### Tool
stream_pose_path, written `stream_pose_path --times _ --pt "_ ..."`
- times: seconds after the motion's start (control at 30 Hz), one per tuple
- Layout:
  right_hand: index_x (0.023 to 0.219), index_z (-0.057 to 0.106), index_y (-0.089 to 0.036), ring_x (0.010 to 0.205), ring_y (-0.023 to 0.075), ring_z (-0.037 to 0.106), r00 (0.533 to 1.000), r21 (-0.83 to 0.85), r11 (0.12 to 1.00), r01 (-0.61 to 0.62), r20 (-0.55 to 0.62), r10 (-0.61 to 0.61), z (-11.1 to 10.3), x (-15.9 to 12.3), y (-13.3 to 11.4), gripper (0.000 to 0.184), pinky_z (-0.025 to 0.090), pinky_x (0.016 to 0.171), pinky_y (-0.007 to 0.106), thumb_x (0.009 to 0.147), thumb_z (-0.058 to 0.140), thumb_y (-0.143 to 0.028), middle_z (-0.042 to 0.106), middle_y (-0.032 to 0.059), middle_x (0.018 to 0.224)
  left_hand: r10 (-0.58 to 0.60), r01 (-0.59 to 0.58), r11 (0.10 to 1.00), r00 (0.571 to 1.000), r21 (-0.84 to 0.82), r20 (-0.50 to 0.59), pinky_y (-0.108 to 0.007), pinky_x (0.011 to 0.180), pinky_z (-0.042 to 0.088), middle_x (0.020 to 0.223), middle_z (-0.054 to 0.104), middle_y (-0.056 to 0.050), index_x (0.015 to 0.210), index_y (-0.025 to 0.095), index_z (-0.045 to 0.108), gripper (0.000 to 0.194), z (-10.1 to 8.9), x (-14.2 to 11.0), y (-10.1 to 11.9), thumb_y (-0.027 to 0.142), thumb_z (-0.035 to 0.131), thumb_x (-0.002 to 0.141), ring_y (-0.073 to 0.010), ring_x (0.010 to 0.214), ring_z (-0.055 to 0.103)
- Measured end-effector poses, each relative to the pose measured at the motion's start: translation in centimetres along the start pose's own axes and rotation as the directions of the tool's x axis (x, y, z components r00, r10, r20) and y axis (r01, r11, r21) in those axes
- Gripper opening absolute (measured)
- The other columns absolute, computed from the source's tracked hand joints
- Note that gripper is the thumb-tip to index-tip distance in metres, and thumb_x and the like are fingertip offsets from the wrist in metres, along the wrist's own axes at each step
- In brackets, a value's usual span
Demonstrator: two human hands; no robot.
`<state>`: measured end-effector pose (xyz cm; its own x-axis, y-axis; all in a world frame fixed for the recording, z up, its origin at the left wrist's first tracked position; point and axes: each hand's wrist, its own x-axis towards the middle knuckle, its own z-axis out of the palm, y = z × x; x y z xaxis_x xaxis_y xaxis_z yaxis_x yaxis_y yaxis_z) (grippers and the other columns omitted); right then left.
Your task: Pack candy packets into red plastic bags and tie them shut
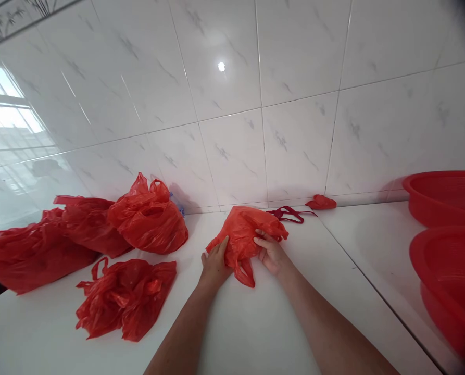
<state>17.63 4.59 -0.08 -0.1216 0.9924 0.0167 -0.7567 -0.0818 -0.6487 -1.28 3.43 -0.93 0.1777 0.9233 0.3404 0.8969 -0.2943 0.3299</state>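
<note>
A crumpled red plastic bag (244,229) lies on the white counter (255,328) near the tiled wall. My left hand (214,263) grips its left edge, fingers closed on the plastic. Its right side is pinched by my right hand (270,252), fingers curled over the film. Behind the bag, dark red bag handles (290,212) trail on the counter.
To the left lie a tied, full red bag (148,219), a flattened crumpled one (125,297) and more red bags (40,245). A small red wad (321,202) sits against the wall. Two red plastic basins (447,198) (451,281) stand at the right.
</note>
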Motion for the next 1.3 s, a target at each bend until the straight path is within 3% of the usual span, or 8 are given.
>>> stream_pose_path --times 0.17,0.33,0.47,0.63,0.87,1.07,1.2,1.3 --pt "0.096 0.062 -0.022 0.092 0.0188 0.064 1.000 -0.008 1.000 0.024 -0.007 -0.024 -0.9 0.4 -0.9 0.031 0.051 0.079 0.031 0.066 0.071 -0.018 0.069 0.0019 0.097 -0.144 0.144 0.990 0.989 0.009 0.029 -0.069 0.101 0.012 0.138 0.048 -0.012 0.136 0.030 0.037 0.056 -0.7 0.1 -0.4 0.037 0.051 0.082 -0.0313 0.128 0.039" --pt "0.095 0.062 -0.017 0.078 0.0232 0.065 0.993 -0.154 0.983 -0.100 0.048 0.108 -1.8 -0.2 -2.3 0.030 0.052 0.066 0.035 0.066 0.068 -0.022 0.069 0.0083 0.088 -0.276 0.277 0.961 0.960 0.018 -0.056 -0.072 0.097 0.015 0.139 0.046 -0.016 0.132 0.026 0.042 0.052 -1.4 0.3 -1.2 0.034 0.050 0.081 -0.0336 0.130 0.036" --pt "0.086 0.060 -0.019 0.067 0.0175 0.061 0.982 -0.244 0.962 -0.124 0.109 0.154 -1.9 -1.3 -3.5 0.021 0.050 0.063 0.032 0.069 0.067 -0.030 0.065 0.0022 0.075 -0.368 0.373 0.928 0.917 0.010 -0.153 -0.069 0.098 0.018 0.140 0.042 -0.020 0.136 0.021 0.036 0.061 -1.3 0.7 -2.1 0.038 0.051 0.080 -0.0370 0.131 0.034" --pt "0.069 0.052 -0.018 0.059 0.0141 0.055 0.991 -0.220 0.968 -0.120 0.029 0.130 -2.5 -1.9 -4.5 0.026 0.046 0.062 0.030 0.077 0.059 -0.043 0.056 -0.0010 0.062 -0.406 0.396 0.914 0.879 -0.091 -0.251 -0.067 0.101 0.015 0.149 0.027 -0.021 0.144 0.017 0.021 0.083 -1.3 1.4 -2.4 0.046 0.056 0.075 -0.0399 0.137 0.019" --pt "0.068 0.053 -0.020 0.062 0.0151 0.058 0.998 -0.173 0.985 -0.009 -0.068 -0.003 -2.4 -1.9 -4.5 0.038 0.047 0.067 0.031 0.078 0.053 -0.056 0.059 -0.0008 0.064 0.094 -0.076 0.996 0.828 0.055 -0.552 -0.056 0.109 0.012 0.150 0.029 -0.014 0.135 0.022 0.040 0.059 -2.4 -0.1 0.7 0.039 0.056 0.080 -0.0329 0.139 0.019" --pt "0.072 0.057 -0.018 0.066 0.0181 0.061 1.000 -0.327 0.945 0.010 0.009 -0.008 -1.5 -3.6 -3.8 0.040 0.048 0.068 0.033 0.070 0.063 -0.058 0.065 0.0028 0.071 0.553 -0.559 0.829 0.809 0.030 -0.199 -0.051 0.108 0.023 0.137 0.048 -0.014 0.135 0.021 0.042 0.057 -1.5 -2.3 5.2 0.043 0.053 0.083 -0.0306 0.132 0.035" --pt "0.072 0.053 -0.018 0.059 0.0132 0.056 0.994 -0.421 0.903 0.087 -0.025 -0.107 -2.5 -4.4 -3.6 0.035 0.045 0.060 0.027 0.061 0.076 -0.043 0.062 -0.0022 0.065 0.597 -0.597 0.801 0.802 -0.043 -0.017 -0.053 0.106 0.023 0.097 0.068 -0.008 0.116 0.024 0.058 0.037 -0.7 -3.5 7.1 0.035 0.057 0.081 -0.0262 0.097 0.060" --pt "0.064 0.048 -0.019 0.049 0.0092 0.048 0.980 -0.440 0.890 0.117 -0.094 -0.175 -3.8 -4.7 -3.9 0.035 0.039 0.050 0.022 0.054 0.080 -0.028 0.054 -0.0072 0.054 0.592 -0.591 0.806 0.805 -0.039 0.031 -0.050 0.101 0.028 0.075 0.066 -0.003 0.096 0.025 0.065 0.017 -0.8 -4.3 7.6 0.026 0.055 0.082 -0.0217 0.076 0.060"
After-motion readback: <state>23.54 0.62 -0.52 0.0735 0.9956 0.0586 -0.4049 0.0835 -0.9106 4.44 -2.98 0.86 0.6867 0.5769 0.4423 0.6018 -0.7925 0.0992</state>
